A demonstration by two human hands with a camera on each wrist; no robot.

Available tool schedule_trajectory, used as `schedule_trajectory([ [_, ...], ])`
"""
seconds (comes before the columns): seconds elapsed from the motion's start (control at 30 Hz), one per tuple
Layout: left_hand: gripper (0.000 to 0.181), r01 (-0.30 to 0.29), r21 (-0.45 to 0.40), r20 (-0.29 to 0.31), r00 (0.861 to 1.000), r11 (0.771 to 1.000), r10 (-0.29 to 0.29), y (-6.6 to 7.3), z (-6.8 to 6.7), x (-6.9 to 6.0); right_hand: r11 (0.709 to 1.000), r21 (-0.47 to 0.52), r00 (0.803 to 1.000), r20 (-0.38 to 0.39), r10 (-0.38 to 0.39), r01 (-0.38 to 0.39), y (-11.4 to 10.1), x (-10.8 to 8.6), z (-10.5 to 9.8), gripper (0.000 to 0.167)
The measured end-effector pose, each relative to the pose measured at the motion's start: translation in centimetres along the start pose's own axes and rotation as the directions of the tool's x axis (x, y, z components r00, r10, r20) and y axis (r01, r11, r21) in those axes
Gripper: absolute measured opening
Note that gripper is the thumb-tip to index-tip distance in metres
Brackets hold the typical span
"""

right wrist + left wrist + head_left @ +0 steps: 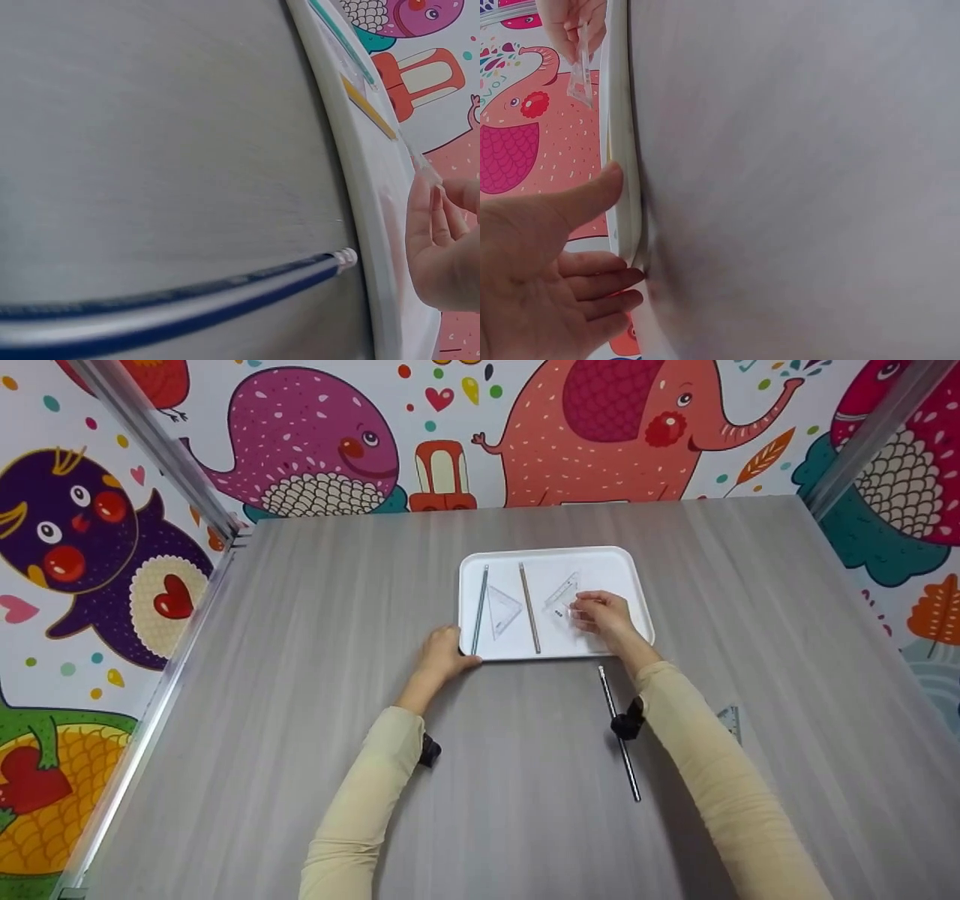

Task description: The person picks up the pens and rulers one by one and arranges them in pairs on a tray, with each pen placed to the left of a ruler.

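A white tray (600, 649) lies on the table. My left hand (442, 652) touches its near left corner, thumb against the front rim and fingers along the side. Over the tray's right half, my right hand (606, 619) pinches a clear set square (564, 591); the left wrist view shows this set square (582, 84) edge-on. To its left in the tray are a gold-brown pencil (529, 607), another clear set square (504, 611) and a teal pencil (480, 610).
On the table in front of the tray lies a dark blue and silver pencil (619, 735), partly behind the right wrist's camera. A clear, ruler-marked piece (731, 721) shows beside the right sleeve, which hides part of it. Patterned walls stand behind and at both sides.
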State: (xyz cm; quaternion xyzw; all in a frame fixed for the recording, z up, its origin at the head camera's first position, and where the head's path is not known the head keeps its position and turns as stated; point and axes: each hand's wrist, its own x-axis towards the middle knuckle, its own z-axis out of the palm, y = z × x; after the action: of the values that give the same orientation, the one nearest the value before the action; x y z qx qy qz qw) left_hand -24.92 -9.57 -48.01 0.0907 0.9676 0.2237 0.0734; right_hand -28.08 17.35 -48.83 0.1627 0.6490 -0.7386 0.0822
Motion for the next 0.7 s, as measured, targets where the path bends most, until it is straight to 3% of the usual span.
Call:
schedule_trajectory([
  [0.53,0.044,0.025,0.004,0.013,1.000,1.000,-0.025,0.20,-0.07,0.07,0.999,-0.014,0.999,-0.033,0.038,-0.038,0.04,0.80,0.62,0.033],
  [0.7,0.044,0.024,0.003,0.009,1.000,1.000,-0.024,0.28,-0.16,-0.04,1.000,-0.010,1.000,-0.008,0.024,-0.024,-0.19,0.79,0.79,0.035],
])
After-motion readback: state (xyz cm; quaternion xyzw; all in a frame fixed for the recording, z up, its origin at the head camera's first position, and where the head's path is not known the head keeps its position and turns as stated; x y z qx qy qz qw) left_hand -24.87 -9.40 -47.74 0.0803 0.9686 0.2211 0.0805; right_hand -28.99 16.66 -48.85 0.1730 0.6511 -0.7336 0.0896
